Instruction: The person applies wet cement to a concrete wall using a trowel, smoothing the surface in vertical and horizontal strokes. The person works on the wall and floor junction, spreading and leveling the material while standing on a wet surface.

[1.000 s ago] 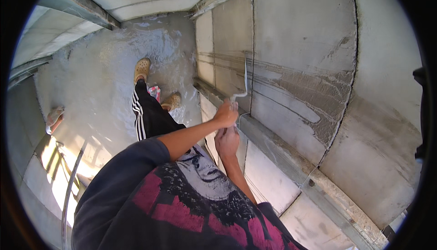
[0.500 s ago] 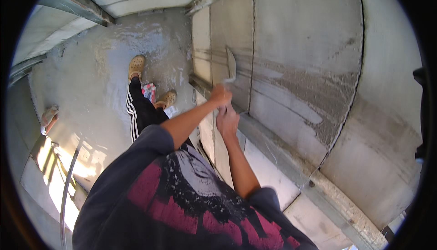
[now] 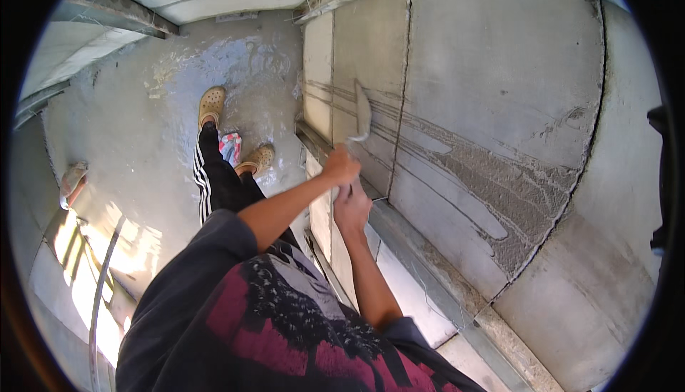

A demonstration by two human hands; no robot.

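A trowel (image 3: 363, 112) points away from me, its long pale blade along the grey wall panels (image 3: 492, 57) to my right. My left hand (image 3: 341, 166) is closed around the trowel's handle near the neck. Just below it, my right hand (image 3: 352, 208) is wrapped around the rear of the same handle. A wet, rough band of mortar (image 3: 517, 181) runs across the panel, thinning into streaks toward the blade. Whether the blade touches the wall is hard to tell.
A ledge beam (image 3: 435, 256) runs along the wall beneath my hands. My clogs (image 3: 212, 103) stand on a wet grey floor (image 3: 128, 135). Beside them lies a red and blue packet (image 3: 230, 146). A thin dark pole or hose (image 3: 104, 278) is at the left, near a brownish object (image 3: 73, 184).
The view has shifted, so the wall's joints and mortar band sit farther right. Against the wall, the trowel and both hands have moved slightly left. Both hands keep their grip.
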